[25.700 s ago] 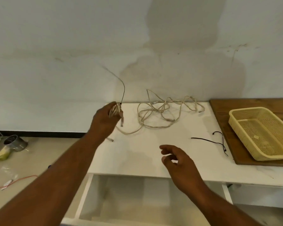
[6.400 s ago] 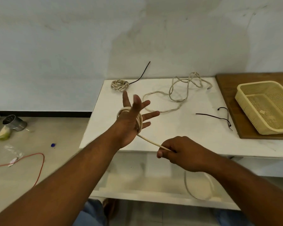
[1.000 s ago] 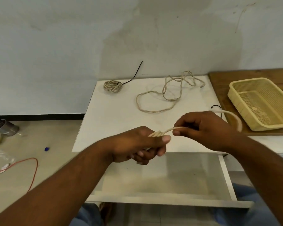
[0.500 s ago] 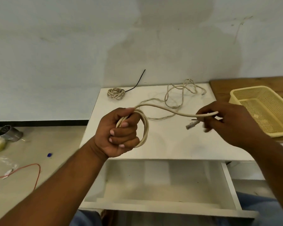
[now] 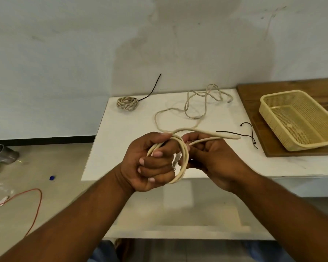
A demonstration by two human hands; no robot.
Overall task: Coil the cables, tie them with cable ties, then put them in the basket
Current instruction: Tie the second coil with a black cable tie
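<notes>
Over the white table (image 5: 121, 140), well left of the basket (image 5: 273, 127), the left hand (image 5: 151, 167) clenches the coiled cable (image 5: 185, 156). The right hand (image 5: 216, 159) pinches its tail, which points rightward at the black cable ties (image 5: 252, 132), nearer that hand

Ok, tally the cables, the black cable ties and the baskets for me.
Cables: 3 – tied coil, loose cable, held cable in left hand and right hand.
Cable ties: 3 – fastened tie on that coil, two loose ties.
Basket: 1.
Total: 7.
</notes>
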